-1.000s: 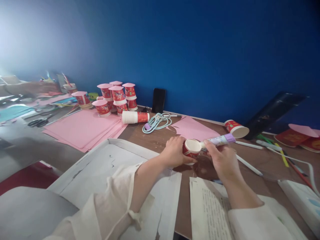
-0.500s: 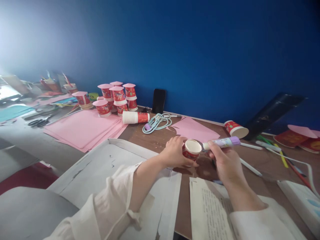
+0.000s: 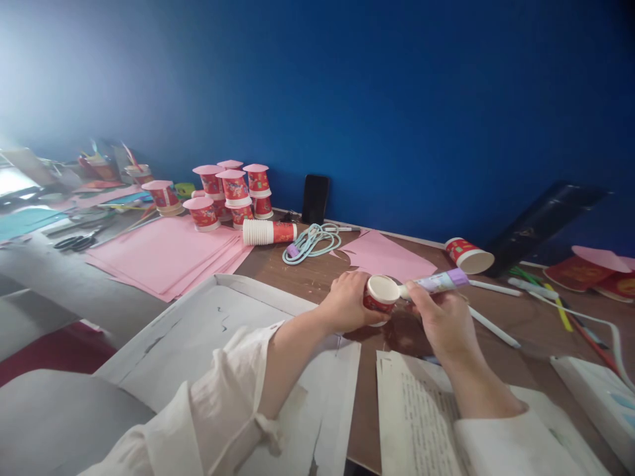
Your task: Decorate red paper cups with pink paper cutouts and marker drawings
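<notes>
My left hand [image 3: 351,304] is wrapped round a red paper cup [image 3: 380,303], which is upside down with its pale base facing up. In my right hand [image 3: 444,317] is a glue stick [image 3: 439,283] with a purple end, held nearly level. Its white tip meets the right edge of the cup's base. Behind the cup lies a cut sheet of pink paper [image 3: 391,256]. A coiled light-blue cable [image 3: 312,244] with a small purple cap [image 3: 292,250] is left of that sheet.
Stacked red cups with pink paper tops [image 3: 234,188] stand at the back left, near a nested row of cups [image 3: 268,232] and pink sheets [image 3: 163,254]. A phone [image 3: 316,198] leans on the wall. A cup [image 3: 469,256] lies tipped at right. Handwritten pages [image 3: 417,410] lie in front.
My right hand has shifted slightly left with the glue stick, bringing its tip onto the edge of the cup's base. My left hand still holds the cup.
</notes>
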{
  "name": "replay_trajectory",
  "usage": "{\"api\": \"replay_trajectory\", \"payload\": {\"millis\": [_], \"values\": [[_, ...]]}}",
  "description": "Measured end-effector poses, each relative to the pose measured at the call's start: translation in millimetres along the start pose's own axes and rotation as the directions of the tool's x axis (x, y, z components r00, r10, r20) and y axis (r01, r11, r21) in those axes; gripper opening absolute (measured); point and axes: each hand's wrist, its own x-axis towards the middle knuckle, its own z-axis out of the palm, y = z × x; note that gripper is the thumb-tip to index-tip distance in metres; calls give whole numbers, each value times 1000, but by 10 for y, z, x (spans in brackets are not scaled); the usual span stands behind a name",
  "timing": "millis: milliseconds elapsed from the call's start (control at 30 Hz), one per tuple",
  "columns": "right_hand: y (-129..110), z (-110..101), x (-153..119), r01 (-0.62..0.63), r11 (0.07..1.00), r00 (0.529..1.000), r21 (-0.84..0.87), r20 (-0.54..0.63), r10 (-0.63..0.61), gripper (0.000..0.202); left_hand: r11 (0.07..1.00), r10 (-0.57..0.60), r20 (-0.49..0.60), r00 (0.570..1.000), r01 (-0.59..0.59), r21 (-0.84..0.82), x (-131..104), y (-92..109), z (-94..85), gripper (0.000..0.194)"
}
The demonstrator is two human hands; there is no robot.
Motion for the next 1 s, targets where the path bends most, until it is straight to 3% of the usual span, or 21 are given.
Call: {"api": "replay_trajectory", "payload": {"millis": [233,433,667,867,1000], "values": [[61,-16,2,-52,999,998,-16,18,52,39,999,31,30,999,-29,-36,-16,4,-53,67],[115,-6,-4,-20,993,999,115,-35,24,38,997,-10,83,996,16,-80,-30,4,-91,100],[-64,9,-63,102,994,995,41,-5,-102,36,999,-23,-17,1000,22,-26,7,-7,-22,58],[-49,11,-39,49,998,998,27,-40,-48,35,1000,24,-9,1000,-25,-15,11,-18,-27,55],[80,11,-12,18,996,999,91,-49,-13,37,989,81,74,994,-71,-132,-3,-11,-103,59]]}}
